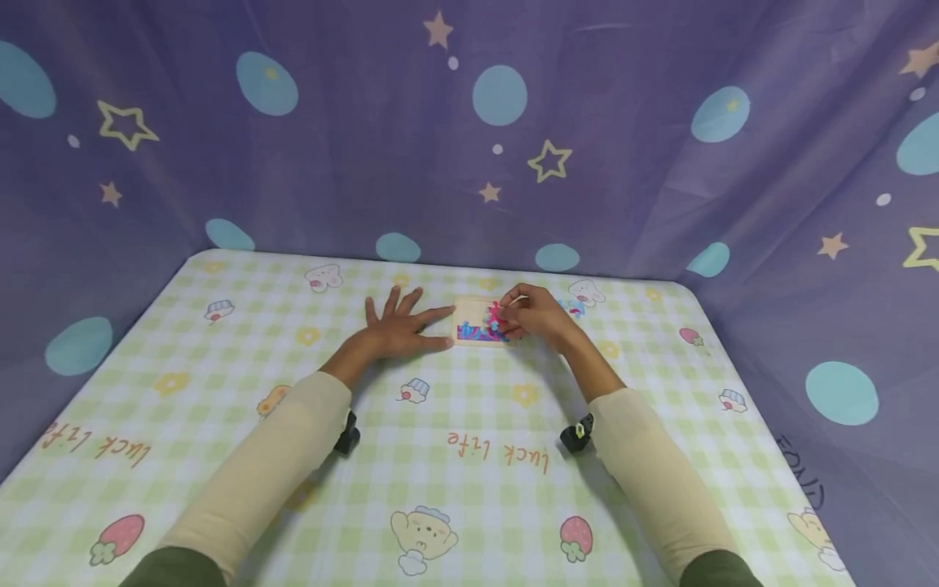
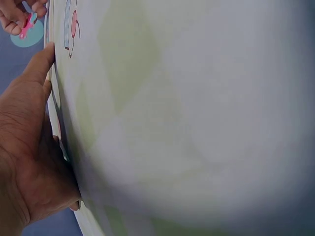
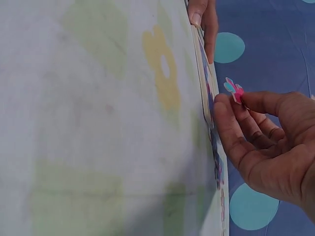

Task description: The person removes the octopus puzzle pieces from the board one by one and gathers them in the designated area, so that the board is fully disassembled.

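A small light wooden tray (image 1: 469, 310) lies toward the back of the table, with blue and purple puzzle pieces (image 1: 469, 332) along its near edge. My left hand (image 1: 402, 330) lies spread on the cloth, thumb and index finger touching the tray's left edge. Over the tray's right side, my right hand (image 1: 538, 314) pinches a pink and light blue puzzle piece (image 1: 494, 316). In the right wrist view that piece (image 3: 235, 90) sits between the thumb and fingertips of the right hand (image 3: 275, 142), raised above the tray.
More blue and pink pieces (image 1: 572, 308) lie just right of the right hand, partly hidden by it. A checked cloth (image 1: 469, 408) with printed cartoons covers the table. Behind it hangs a purple curtain (image 1: 396, 163) with stars and dots.
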The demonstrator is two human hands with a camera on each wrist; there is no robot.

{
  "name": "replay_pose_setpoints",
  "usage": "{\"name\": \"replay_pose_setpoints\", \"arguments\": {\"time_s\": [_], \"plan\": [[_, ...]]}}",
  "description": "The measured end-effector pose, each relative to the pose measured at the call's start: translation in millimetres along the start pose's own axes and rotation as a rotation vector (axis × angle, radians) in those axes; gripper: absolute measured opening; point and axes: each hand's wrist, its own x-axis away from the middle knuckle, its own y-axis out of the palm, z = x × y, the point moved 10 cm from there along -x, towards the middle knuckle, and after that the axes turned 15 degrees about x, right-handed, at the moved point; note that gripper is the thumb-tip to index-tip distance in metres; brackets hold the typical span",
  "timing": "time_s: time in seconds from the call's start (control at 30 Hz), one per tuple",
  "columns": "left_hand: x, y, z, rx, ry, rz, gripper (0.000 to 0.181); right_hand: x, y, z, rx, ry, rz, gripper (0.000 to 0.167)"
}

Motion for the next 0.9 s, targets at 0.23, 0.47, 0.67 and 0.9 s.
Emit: {"name": "replay_pose_setpoints", "arguments": {"time_s": [0.23, 0.47, 0.67, 0.9], "plan": [[-0.7, -0.9, -0.3, 0.010, 0.011, 0.000, 0.087, 4.3, -11, 7, -0.037, -0.024, 0.049, 0.017], [-1.0, 0.4, -3.1, 0.019, 0.011, -0.004, 0.089, 12.9, -24, 15, -0.016, -0.014, 0.062, 0.022], [0.1, 2.3, -3.8, 0.015, 0.006, -0.003, 0.090, 18.3, -37, 25, 0.000, 0.002, 0.084, 0.025], [-0.5, 0.2, -2.7, 0.018, 0.010, -0.001, 0.094, 22.1, -60, 37, 0.037, 0.027, 0.112, 0.032]]}}
